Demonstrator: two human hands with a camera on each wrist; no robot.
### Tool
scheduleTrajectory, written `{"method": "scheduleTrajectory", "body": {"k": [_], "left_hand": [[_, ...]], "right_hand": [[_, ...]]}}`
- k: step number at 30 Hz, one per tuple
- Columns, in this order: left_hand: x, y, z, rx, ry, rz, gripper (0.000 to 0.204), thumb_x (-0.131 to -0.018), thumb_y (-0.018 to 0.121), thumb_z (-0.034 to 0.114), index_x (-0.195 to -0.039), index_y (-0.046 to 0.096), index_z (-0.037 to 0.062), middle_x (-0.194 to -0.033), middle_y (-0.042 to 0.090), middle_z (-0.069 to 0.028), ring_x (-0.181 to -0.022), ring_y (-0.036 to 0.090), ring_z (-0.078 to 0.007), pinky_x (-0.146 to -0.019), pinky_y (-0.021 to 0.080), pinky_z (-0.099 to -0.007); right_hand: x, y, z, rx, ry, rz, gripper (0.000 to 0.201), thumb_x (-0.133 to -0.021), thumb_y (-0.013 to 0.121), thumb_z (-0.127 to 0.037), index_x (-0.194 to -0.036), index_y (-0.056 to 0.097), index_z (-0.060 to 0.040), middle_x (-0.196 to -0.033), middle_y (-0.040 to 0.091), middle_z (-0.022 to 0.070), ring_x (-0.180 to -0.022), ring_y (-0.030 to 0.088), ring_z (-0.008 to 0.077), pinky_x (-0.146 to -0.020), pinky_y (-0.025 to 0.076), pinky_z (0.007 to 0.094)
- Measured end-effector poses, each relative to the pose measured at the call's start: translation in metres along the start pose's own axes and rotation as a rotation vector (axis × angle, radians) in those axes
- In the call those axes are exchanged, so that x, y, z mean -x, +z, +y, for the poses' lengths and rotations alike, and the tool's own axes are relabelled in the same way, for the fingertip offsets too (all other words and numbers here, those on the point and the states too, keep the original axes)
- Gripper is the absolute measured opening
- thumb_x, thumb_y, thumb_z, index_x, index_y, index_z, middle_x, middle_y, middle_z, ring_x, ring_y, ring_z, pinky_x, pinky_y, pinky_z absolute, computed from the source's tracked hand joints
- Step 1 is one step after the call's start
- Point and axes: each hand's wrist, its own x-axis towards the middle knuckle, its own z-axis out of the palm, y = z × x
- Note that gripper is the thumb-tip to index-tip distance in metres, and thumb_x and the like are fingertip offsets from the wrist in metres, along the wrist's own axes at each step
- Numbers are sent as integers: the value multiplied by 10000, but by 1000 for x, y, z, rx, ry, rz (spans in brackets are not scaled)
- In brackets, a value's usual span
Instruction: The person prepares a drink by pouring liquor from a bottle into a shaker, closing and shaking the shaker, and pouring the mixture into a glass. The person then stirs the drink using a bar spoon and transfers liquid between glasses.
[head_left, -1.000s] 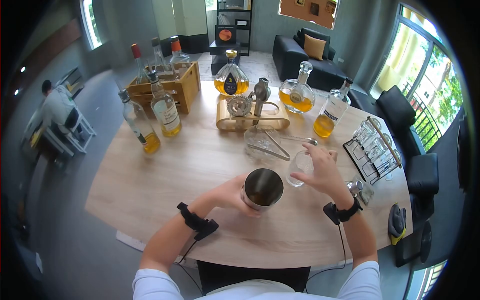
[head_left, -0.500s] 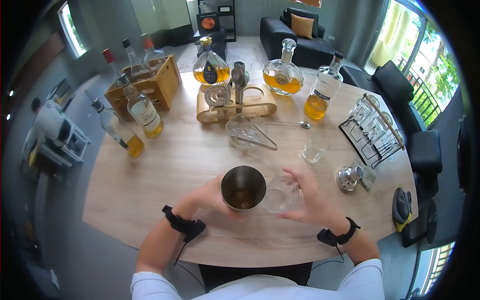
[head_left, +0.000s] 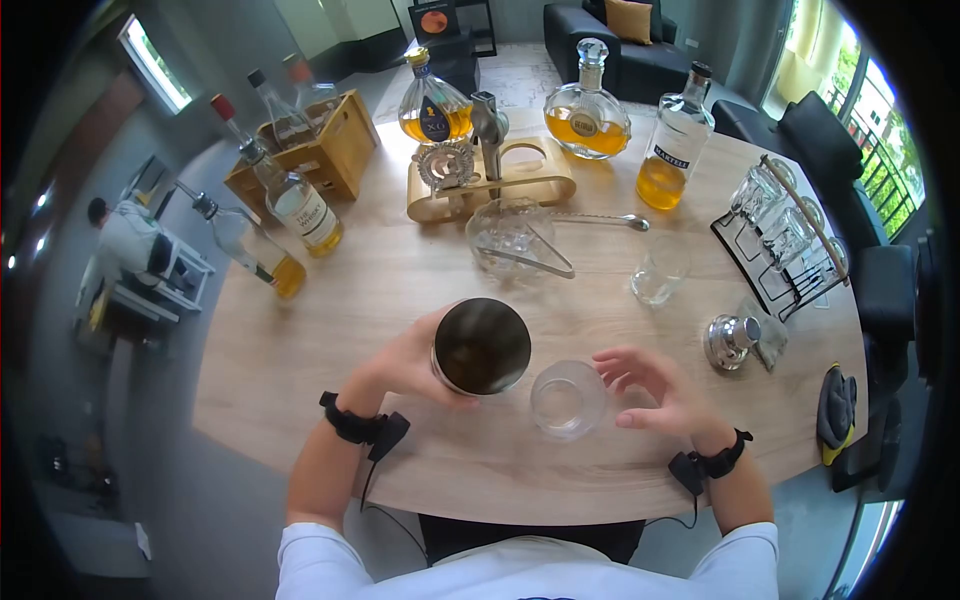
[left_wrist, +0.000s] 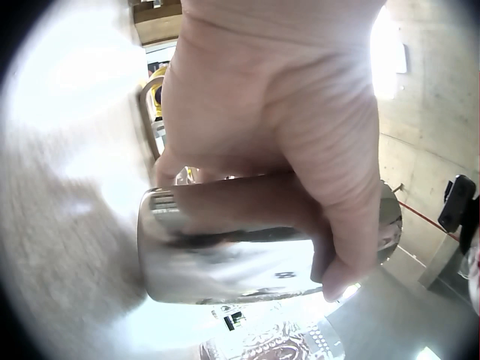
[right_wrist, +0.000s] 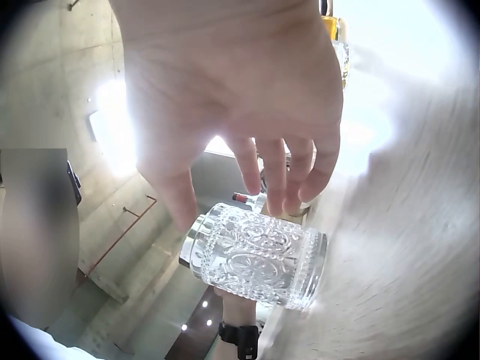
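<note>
The left hand (head_left: 413,362) grips a silver metal shaker cup (head_left: 482,347), its mouth facing up; in the left wrist view the fingers and thumb wrap the cup's shiny side (left_wrist: 232,262). Just right of the cup stands a clear glass (head_left: 568,400) on the table. Beside that glass the right hand (head_left: 655,392) has its fingers loosely bent, apart from it. The right wrist view shows the glass's embossed pattern (right_wrist: 259,255) beyond the spread fingers of the right hand (right_wrist: 232,97). What the cup contains is too dark to tell.
Behind are an ice bowl (head_left: 510,240) with tongs, a second glass (head_left: 660,270), a shaker top (head_left: 731,342) and a wooden tool stand (head_left: 490,200). Bottles and a wooden crate (head_left: 350,150) stand farther back; a glass rack (head_left: 780,240) is at the right.
The clear glass came from near the ice bowl to beside the shaker cup in the right hand. That hand has since let go and moved slightly right.
</note>
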Motion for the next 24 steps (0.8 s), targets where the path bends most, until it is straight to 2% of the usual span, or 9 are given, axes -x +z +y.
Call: {"method": "scheduleTrajectory", "body": {"k": [2, 5, 8, 9, 13, 14, 16, 18, 24], "left_hand": [[1, -3, -2, -81, 43, 35, 937, -597, 986, 181, -1420, 558, 47, -1320, 672, -71, -1216, 627, -191, -1079, 493, -367], [-6, -10, 22, -218, 135, 15, 919, -572, 957, 168, -1397, 570, 54, -1290, 677, -85, -1205, 637, -212, -1066, 500, -367], [-14, -11, 56, -386, 101, -3, 885, -543, 922, 152, -1357, 584, 63, -1241, 681, -99, -1171, 655, -251, -1040, 511, -369], [-17, -12, 67, -438, 106, -6, 854, -525, 901, 138, -1320, 595, 74, -1198, 678, -113, -1120, 661, -293, -999, 522, -378], [-27, -16, 95, -496, 113, -81, 843, -523, 890, 118, -1313, 597, 80, -1179, 675, -121, -1099, 658, -324, -972, 530, -396], [-29, -14, 99, -568, 59, -94, 863, -508, 893, 96, -1318, 598, 91, -1193, 668, -120, -1128, 647, -318, -998, 517, -393], [-28, -9, 101, -620, 2, -100, 884, -492, 895, 74, -1324, 598, 103, -1206, 660, -119, -1157, 635, -312, -1023, 503, -391], [-28, -4, 98, -745, 57, -69, 851, -498, 888, 65, -1299, 606, 118, -1211, 640, -116, -1165, 598, -373, -1042, 489, -418], [-22, 6, 97, -823, 103, -49, 852, -523, 891, 49, -1322, 609, 129, -1250, 627, -85, -1185, 576, -388, -1051, 476, -457]], "right_hand": [[0, -3, 3, 8, 8, 9, 673, -818, 884, -108, -1423, 593, -66, -1288, 684, 76, -1164, 633, 161, -981, 520, 326], [0, -5, 7, -28, 39, 28, 619, -840, 863, -97, -1400, 603, -61, -1240, 696, 68, -1135, 639, 150, -987, 520, 314], [0, -8, 8, -46, 49, 31, 568, -853, 851, -96, -1371, 620, -58, -1206, 703, 58, -1109, 644, 143, -987, 522, 308], [-1, -9, 7, -29, 42, 32, 546, -858, 847, -99, -1357, 630, -57, -1194, 705, 54, -1099, 646, 141, -988, 523, 306], [0, -6, 1, -18, 54, 54, 520, -862, 847, -114, -1335, 641, -51, -1191, 706, 56, -1095, 645, 139, -988, 522, 305], [0, -4, -1, -17, 62, 58, 512, -864, 847, -121, -1328, 645, -47, -1188, 706, 57, -1094, 645, 140, -987, 520, 305], [0, -5, -1, -11, 88, 53, 504, -866, 847, -129, -1322, 648, -43, -1184, 707, 57, -1094, 645, 140, -986, 519, 305], [-1, -7, 5, -3, 48, 49, 499, -865, 850, -135, -1312, 652, -35, -1183, 708, 55, -1095, 644, 140, -986, 518, 309], [-2, -7, 4, 46, 100, 28, 479, -852, 829, -135, -1277, 664, 11, -1214, 699, 83, -1125, 635, 171, -1016, 492, 338]]}}
